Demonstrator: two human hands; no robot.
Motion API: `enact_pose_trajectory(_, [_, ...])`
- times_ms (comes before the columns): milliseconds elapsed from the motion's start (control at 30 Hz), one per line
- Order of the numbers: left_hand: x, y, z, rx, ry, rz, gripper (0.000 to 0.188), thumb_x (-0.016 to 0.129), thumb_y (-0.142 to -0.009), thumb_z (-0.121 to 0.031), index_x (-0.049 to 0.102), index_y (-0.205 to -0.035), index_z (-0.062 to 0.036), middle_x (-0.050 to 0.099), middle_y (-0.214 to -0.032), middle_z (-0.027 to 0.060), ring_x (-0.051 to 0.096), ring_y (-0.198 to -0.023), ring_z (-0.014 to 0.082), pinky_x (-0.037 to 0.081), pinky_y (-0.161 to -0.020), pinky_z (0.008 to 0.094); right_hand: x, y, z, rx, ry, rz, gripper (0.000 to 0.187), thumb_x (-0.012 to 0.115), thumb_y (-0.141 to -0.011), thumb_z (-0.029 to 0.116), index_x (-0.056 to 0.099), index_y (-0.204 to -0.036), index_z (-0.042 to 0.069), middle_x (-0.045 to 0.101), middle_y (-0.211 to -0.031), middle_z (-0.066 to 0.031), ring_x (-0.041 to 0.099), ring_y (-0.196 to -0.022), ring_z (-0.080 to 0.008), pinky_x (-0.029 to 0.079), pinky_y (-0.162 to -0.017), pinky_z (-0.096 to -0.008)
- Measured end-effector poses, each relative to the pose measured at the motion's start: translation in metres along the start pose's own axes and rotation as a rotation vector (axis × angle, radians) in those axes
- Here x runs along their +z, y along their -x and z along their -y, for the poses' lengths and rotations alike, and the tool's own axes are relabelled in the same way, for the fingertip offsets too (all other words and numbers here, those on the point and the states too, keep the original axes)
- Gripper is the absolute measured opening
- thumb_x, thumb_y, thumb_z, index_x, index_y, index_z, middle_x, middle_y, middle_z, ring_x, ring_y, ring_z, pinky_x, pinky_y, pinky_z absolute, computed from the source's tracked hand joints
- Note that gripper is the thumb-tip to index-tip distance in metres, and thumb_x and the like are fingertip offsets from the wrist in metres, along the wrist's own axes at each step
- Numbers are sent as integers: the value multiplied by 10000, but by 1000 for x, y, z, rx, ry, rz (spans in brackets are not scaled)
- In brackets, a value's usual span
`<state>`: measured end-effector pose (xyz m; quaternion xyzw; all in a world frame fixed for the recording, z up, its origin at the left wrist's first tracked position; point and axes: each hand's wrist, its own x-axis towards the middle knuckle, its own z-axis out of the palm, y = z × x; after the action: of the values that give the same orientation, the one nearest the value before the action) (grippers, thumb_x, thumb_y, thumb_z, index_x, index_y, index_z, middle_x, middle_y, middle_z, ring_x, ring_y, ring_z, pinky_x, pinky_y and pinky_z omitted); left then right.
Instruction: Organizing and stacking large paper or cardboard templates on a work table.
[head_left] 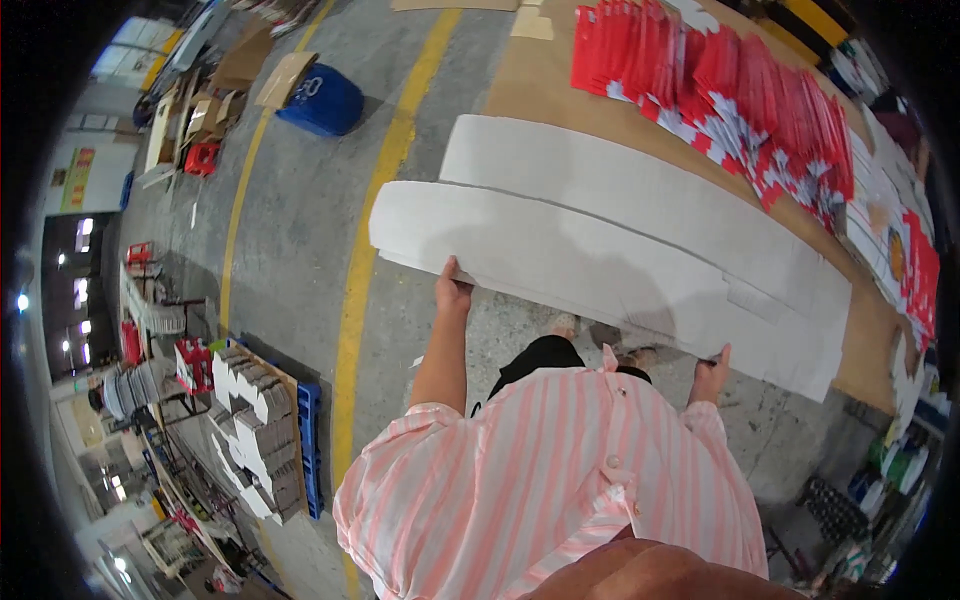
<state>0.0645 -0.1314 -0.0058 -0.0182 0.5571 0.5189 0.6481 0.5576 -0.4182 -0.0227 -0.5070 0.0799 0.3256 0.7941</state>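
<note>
A long white cardboard sheet (540,245) stretches across in front of me, its layered near edge suggesting more than one sheet. My left hand (454,288) is closed on that near edge toward the left end, thumb on top and the other fingers mostly hidden beneath. Farther right, my right hand (711,374) grips the same edge, its fingers partly out of sight. Behind and partly under this sheet lies another long white sheet (600,165), which rests over the brown-covered table (535,85).
Several red-and-white flat packs (720,85) lie in rows on the table's far side. A blue bin (325,100) with a cardboard flap stands on the grey floor beyond a yellow line (360,270). At left, white folded cartons (260,430) are stacked beside a blue pallet (310,450).
</note>
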Motion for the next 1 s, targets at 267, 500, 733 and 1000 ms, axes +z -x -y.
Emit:
enact_pose_trajectory(267, [-8,8,3,58,62,112,240,585,-837,-199,561,-1035,-67,590,-997,58,562,-925,222,472,-787,391,41,6,-1,149,-241,-225,322,586,-839,134,502,-1136,42,554,-1124,-85,540,-1010,-240,447,-883,-393])
enact_pose_trajectory(500, [0,12,8,114,-3,27,156,590,-835,-146,585,-942,-33,602,-926,56,579,-853,213,493,-744,392,35,7,2,105,-241,-233,279,604,-830,150,531,-1079,48,588,-1059,-77,563,-973,-251,468,-857,-419])
enact_pose_trajectory(733, [0,17,5,150,-13,-8,153,621,-809,-137,573,-908,-30,586,-886,61,575,-812,213,496,-715,386,37,10,0,99,-247,-196,289,599,-831,161,527,-1084,44,583,-1074,-79,555,-995,-254,453,-883,-422])
enact_pose_trajectory(1000, [25,81,27,1070,-1025,-225,369,626,-799,-134,495,-1109,17,531,-994,108,524,-866,220,429,-760,320,40,17,14,151,-210,-255,337,556,-860,243,489,-1110,28,555,-1058,-104,530,-990,-265,425,-905,-425])
